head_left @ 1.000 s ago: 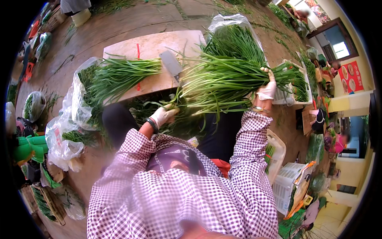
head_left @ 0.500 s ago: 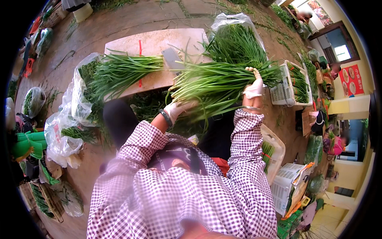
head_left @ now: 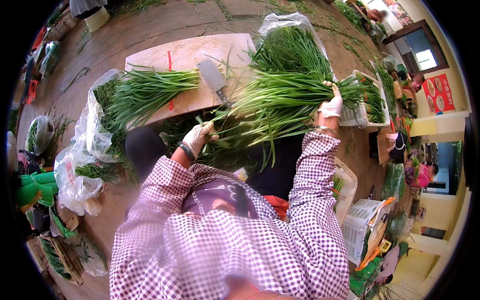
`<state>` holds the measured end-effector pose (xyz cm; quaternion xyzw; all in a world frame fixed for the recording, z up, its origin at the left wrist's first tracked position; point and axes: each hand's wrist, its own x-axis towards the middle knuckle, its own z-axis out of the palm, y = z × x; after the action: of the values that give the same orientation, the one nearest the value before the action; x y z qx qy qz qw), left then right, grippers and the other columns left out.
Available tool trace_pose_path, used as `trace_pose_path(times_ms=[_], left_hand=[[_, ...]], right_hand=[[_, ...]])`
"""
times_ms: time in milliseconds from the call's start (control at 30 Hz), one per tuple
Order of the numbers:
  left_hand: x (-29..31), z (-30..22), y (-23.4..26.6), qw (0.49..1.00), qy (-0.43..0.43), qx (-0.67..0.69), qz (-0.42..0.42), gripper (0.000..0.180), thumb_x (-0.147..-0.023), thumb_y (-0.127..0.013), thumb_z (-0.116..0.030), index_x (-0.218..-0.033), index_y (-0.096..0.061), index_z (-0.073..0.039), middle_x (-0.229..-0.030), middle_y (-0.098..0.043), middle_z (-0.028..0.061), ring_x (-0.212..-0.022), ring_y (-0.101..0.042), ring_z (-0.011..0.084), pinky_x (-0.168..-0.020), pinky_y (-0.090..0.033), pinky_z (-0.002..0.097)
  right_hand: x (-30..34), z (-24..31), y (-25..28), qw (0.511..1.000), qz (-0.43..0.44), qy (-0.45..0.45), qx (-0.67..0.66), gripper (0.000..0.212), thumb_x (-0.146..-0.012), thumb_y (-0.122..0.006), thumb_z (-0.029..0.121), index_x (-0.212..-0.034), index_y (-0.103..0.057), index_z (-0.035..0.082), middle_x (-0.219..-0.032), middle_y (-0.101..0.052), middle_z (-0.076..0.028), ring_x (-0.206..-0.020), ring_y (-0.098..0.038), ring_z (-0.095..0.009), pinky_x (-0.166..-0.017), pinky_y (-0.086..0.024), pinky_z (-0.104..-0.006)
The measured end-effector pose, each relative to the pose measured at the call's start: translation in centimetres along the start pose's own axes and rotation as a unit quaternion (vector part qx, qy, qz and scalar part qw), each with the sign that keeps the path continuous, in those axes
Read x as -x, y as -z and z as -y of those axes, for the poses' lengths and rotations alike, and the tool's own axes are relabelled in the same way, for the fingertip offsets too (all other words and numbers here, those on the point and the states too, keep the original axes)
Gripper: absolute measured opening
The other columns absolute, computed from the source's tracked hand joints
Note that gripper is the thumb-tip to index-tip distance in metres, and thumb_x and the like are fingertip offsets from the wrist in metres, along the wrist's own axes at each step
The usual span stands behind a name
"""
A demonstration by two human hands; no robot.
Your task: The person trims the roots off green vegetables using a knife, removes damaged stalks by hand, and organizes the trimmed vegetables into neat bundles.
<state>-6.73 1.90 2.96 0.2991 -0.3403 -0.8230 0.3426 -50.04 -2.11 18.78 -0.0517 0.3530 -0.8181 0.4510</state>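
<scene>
Two gloved hands hold one large bundle of green chives (head_left: 280,102) across the middle of the frame, above the person's lap. The left hand (head_left: 200,136), at centre, is closed around the pale root ends; the right hand (head_left: 331,106), at right of centre, is clamped on the leafy part of the same bundle. The bundle lies nearly level, roots toward the left and tips toward the right.

Step in hand, as judged: gathering and aligning the bundle before it goes to the wooden board (head_left: 185,75) in the upper centre. The next move calls for both grips to stay firm so the stalks do not slip, and for the root ends to be kept even.

On the board rest a cleaver (head_left: 214,79), blade toward the top of the frame, and a smaller chive bunch (head_left: 150,90) at upper left. Red strips (head_left: 170,62) lie across the board.

Packages and signs:
- Clear plastic bag (head_left: 292,40), upper centre, open and full of chives.
- Clear plastic bags (head_left: 87,145), left, crumpled, partly holding greens.
- White slotted crate (head_left: 357,112), right, rectangular, holding chives.
- White basket (head_left: 362,227), lower right, with orange trim.
- Red wall sign (head_left: 438,92), upper right, rectangular, showing round dish pictures.
</scene>
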Motion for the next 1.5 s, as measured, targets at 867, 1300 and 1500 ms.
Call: trace_pose_path(times_ms=[867, 1300, 1500], left_hand=[[0.4, -0.6, -8.2, 0.959, 0.047, 0.27, 0.066, 0.043, -0.084, -0.065, -0.016, -0.122, -0.051, -0.003, -0.106, -0.061, 0.0094, -0.098, -0.057, 0.0221, -0.085, -0.045, 0.0363], [1.3, -0.3, -5.6, 0.989, 0.071, 0.123, 0.043, 0.024, -0.089, -0.065, -0.03, -0.097, -0.058, -0.009, -0.057, -0.038, -0.0095, -0.044, -0.031, 0.0029, -0.041, -0.021, 0.0192], [2.0, 0.4, -2.6, 0.99, 0.086, 0.098, -0.055, 0.021, -0.092, -0.059, -0.031, -0.097, -0.059, -0.011, -0.053, -0.033, -0.0099, -0.041, -0.025, 0.0033, -0.039, -0.02, 0.0193]], right_hand=[[0.8, -2.1, -0.2, 0.998, 0.047, -0.037, -0.017, 0.01, -0.085, -0.057, 0.007, -0.08, -0.062, 0.0, -0.082, -0.065, -0.012, -0.083, -0.062, -0.026, -0.084, -0.053, -0.04], [1.3, -1.4, -0.1, 0.997, 0.07, -0.04, 0.004, 0.009, -0.086, -0.058, 0.006, -0.081, -0.062, 0.0, -0.082, -0.065, -0.011, -0.081, -0.062, -0.025, -0.085, -0.053, -0.0379], [1.2, -0.4, -0.1, 0.998, 0.047, -0.036, -0.025, 0.01, -0.086, -0.057, 0.007, -0.082, -0.062, 0.0, -0.083, -0.066, -0.012, -0.081, -0.063, -0.024, -0.084, -0.053, -0.0375]])
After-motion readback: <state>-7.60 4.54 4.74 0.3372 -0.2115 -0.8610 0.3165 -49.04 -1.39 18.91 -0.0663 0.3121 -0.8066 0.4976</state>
